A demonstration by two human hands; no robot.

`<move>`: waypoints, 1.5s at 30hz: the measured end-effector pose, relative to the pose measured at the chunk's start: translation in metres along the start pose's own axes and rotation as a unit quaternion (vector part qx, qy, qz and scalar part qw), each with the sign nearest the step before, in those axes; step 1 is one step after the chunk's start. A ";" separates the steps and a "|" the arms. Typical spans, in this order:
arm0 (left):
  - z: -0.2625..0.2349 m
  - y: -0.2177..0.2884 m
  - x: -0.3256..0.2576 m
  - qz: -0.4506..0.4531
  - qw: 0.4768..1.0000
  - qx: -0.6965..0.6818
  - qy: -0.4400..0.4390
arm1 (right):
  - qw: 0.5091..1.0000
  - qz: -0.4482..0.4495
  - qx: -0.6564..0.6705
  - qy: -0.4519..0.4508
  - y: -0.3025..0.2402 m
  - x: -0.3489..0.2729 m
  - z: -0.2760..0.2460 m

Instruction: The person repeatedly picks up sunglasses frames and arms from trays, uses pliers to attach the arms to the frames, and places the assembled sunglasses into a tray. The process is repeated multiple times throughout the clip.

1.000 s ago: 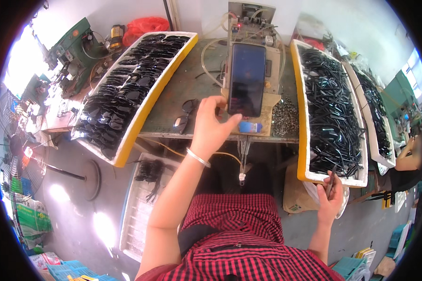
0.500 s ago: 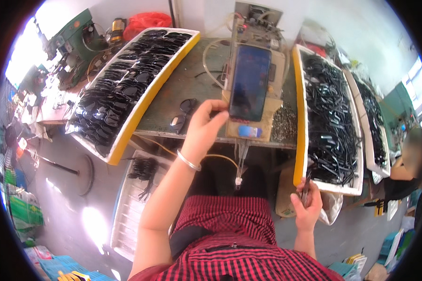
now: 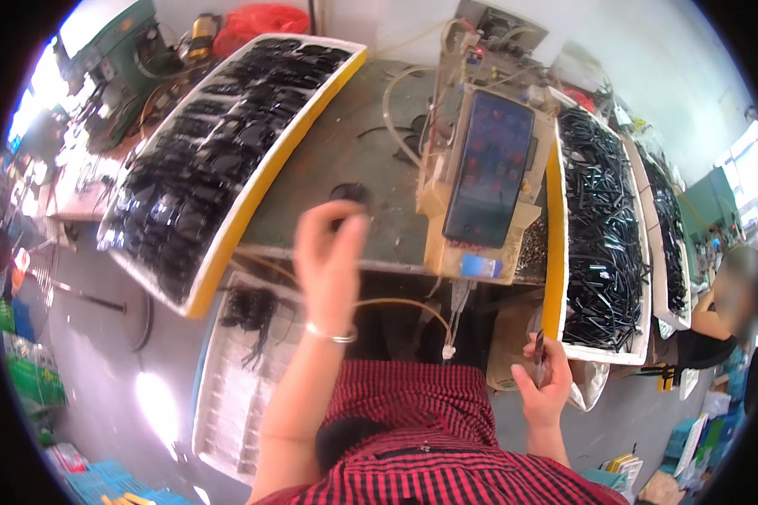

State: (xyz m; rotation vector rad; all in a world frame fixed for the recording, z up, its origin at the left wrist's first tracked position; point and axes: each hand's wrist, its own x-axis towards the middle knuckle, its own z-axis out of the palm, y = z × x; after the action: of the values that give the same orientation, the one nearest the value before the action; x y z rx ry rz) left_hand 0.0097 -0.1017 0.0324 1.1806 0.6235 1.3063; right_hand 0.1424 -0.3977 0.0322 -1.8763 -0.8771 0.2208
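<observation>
My left hand [image 3: 327, 265], with a bangle at its wrist, hovers near the table's front edge, its fingers smeared by motion. Just beyond its fingertips lies a dark sunglasses front [image 3: 350, 195], partly hidden by the hand. I cannot tell if they touch. My right hand [image 3: 547, 379] is closed on a thin dark temple arm [image 3: 538, 347], beside the near end of a yellow-edged white tray [image 3: 554, 295] heaped with black temple arms [image 3: 602, 244]. A phone [image 3: 490, 168] stands propped on a small bench machine [image 3: 436, 244] between the hands.
At the left, another yellow-edged tray [image 3: 253, 198] holds rows of dark sunglasses fronts. Below the table a white tray [image 3: 227, 404] contains a bundle of dark pieces. A further tray [image 3: 678, 307] and a person's arm [image 3: 706, 311] are at the far right. A hose [image 3: 387, 109] curves beside the machine.
My left hand has moved left from beside the phone to the sunglasses front. The phone's screen now shows icons. The right hand keeps its hold on the temple arm. The whole view has shifted.
</observation>
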 end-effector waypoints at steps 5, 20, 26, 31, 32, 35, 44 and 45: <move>-0.096 -0.049 0.040 0.072 0.953 0.286 0.065 | 0.999 0.014 0.038 0.035 0.009 -0.005 0.000; -0.319 -0.365 -0.029 -0.345 0.572 0.722 -0.179 | 0.985 0.091 0.127 0.068 -0.029 0.035 0.002; -0.334 -0.434 -0.044 -0.199 0.450 0.796 -0.353 | 0.977 0.141 0.116 0.106 -0.029 0.032 0.000; -0.353 -0.427 -0.056 -0.369 0.758 0.526 0.113 | 0.960 0.194 0.176 0.102 -0.027 0.027 0.008; -0.362 -0.424 -0.049 -0.403 0.737 0.539 0.060 | 0.957 0.198 0.188 0.094 -0.030 0.028 0.007; -0.381 -0.412 -0.025 -0.412 0.601 0.665 -0.164 | 0.959 0.183 0.200 0.081 -0.040 0.027 0.003; -0.318 -0.380 -0.018 -0.296 0.386 0.777 -0.398 | 0.960 0.194 0.170 0.110 -0.051 0.003 -0.010; -0.316 -0.370 -0.023 -0.274 0.388 0.784 -0.399 | 0.961 0.175 0.188 0.101 -0.049 0.003 -0.008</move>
State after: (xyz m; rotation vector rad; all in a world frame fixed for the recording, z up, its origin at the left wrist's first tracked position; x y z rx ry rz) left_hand -0.1302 0.0271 -0.4162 2.4181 1.3256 -1.0634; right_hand 0.1257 -0.3906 0.0781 -1.6456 -0.3302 0.3774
